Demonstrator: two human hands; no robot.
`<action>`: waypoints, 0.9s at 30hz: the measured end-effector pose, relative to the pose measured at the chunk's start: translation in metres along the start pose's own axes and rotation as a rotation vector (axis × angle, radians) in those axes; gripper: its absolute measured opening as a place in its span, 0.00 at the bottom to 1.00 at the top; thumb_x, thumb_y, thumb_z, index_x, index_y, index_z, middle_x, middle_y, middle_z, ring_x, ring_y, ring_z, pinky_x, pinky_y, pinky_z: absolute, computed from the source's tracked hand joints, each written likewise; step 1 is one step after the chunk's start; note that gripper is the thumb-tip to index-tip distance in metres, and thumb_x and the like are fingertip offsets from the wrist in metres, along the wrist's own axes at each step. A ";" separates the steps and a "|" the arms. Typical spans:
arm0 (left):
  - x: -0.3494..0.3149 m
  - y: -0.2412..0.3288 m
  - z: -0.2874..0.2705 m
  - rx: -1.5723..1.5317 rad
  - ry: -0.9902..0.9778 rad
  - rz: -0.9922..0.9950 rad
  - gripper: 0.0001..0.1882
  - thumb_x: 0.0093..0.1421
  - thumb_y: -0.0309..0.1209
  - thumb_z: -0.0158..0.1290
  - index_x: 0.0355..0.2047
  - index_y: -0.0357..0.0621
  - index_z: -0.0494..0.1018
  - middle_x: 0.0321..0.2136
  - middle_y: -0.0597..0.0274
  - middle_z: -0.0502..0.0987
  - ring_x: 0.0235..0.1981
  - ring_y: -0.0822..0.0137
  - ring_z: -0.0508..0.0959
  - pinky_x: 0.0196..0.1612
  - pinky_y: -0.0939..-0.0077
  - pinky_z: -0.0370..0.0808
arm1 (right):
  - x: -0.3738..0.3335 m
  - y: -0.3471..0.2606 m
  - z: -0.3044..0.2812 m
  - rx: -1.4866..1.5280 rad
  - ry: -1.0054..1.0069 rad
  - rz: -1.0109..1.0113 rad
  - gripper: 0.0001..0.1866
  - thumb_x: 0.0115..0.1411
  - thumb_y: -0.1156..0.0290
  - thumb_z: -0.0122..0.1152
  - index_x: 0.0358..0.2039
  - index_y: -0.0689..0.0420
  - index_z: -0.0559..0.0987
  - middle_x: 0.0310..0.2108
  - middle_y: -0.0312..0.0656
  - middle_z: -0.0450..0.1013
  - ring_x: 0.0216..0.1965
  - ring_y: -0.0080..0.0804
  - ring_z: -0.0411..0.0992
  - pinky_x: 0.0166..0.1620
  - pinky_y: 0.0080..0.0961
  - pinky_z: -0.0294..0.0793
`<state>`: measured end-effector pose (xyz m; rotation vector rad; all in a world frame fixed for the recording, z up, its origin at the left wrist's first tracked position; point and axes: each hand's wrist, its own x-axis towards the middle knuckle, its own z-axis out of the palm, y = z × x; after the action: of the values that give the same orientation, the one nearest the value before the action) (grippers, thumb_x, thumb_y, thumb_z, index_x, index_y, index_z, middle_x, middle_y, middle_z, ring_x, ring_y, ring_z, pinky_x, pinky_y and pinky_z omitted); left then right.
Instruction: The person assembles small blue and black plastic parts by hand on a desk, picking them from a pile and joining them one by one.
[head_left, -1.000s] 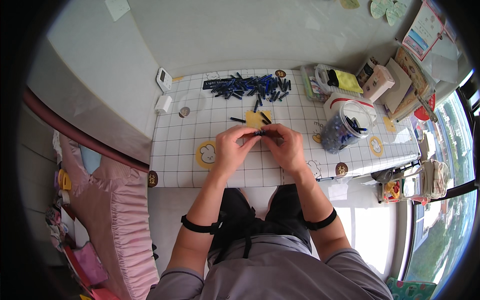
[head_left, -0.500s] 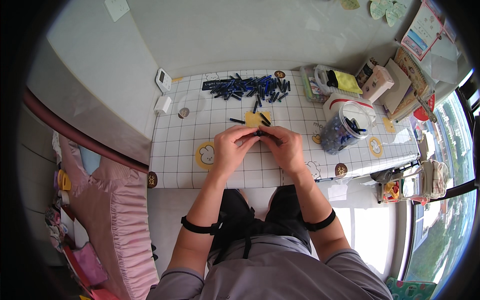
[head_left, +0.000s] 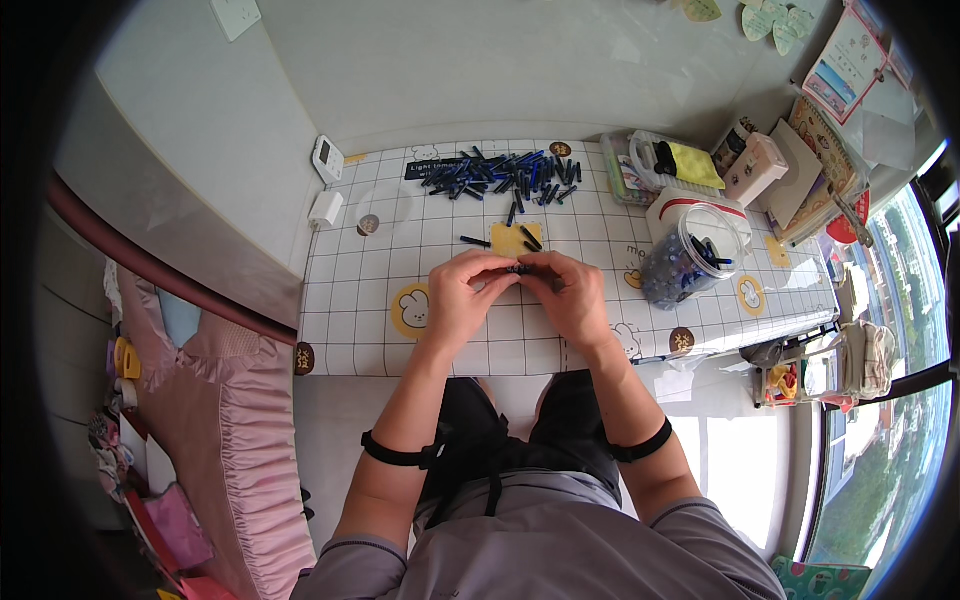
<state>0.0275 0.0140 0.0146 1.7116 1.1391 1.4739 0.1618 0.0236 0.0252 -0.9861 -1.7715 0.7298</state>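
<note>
My left hand [head_left: 468,290] and my right hand [head_left: 565,292] meet over the near middle of the table. Both are closed, thumbs and fingertips pinching a small dark piece [head_left: 518,268] between them, mostly covered by the fingers. It looks like one of the short dark-blue ink cartridges. Just beyond the fingers, a loose cartridge [head_left: 475,241] lies to the left, and a pair of others [head_left: 531,238] rests on a yellow printed patch [head_left: 506,238]. Farther back spreads a heap of cartridges [head_left: 500,177].
A clear plastic jar [head_left: 672,268] holding more cartridges stands right of my hands. Behind it are a white case [head_left: 672,208], a yellow cloth [head_left: 697,165] and a pink box [head_left: 755,168]. A white timer [head_left: 326,160] sits by the left wall, beside a white block [head_left: 325,211].
The small dark piece between my fingertips has shifted slightly, and a light mark now shows on it. My hands stay in the same place; the heap and jar are unchanged.
</note>
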 end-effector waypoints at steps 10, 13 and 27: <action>-0.001 -0.003 0.000 -0.037 -0.006 -0.009 0.08 0.40 0.15 0.49 0.24 0.32 0.69 0.24 0.59 0.70 0.26 0.72 0.71 0.31 0.85 0.70 | 0.000 0.000 0.000 -0.018 -0.006 0.018 0.08 0.40 0.81 0.55 0.24 0.63 0.70 0.21 0.40 0.70 0.22 0.19 0.67 0.25 0.13 0.66; -0.001 -0.001 0.000 0.001 -0.018 -0.022 0.07 0.40 0.15 0.49 0.24 0.32 0.69 0.24 0.59 0.70 0.25 0.72 0.71 0.30 0.85 0.70 | 0.000 0.001 0.000 -0.014 0.003 0.010 0.08 0.39 0.81 0.55 0.24 0.63 0.70 0.22 0.40 0.70 0.22 0.20 0.67 0.26 0.13 0.66; -0.002 -0.001 0.000 0.002 0.005 0.023 0.08 0.40 0.15 0.49 0.25 0.33 0.69 0.23 0.59 0.70 0.25 0.72 0.72 0.31 0.84 0.70 | -0.001 0.001 0.002 0.007 0.025 -0.003 0.09 0.39 0.80 0.55 0.25 0.62 0.71 0.22 0.41 0.70 0.23 0.25 0.70 0.27 0.15 0.68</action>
<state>0.0267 0.0131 0.0127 1.7288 1.1266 1.4923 0.1609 0.0227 0.0234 -0.9835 -1.7474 0.7186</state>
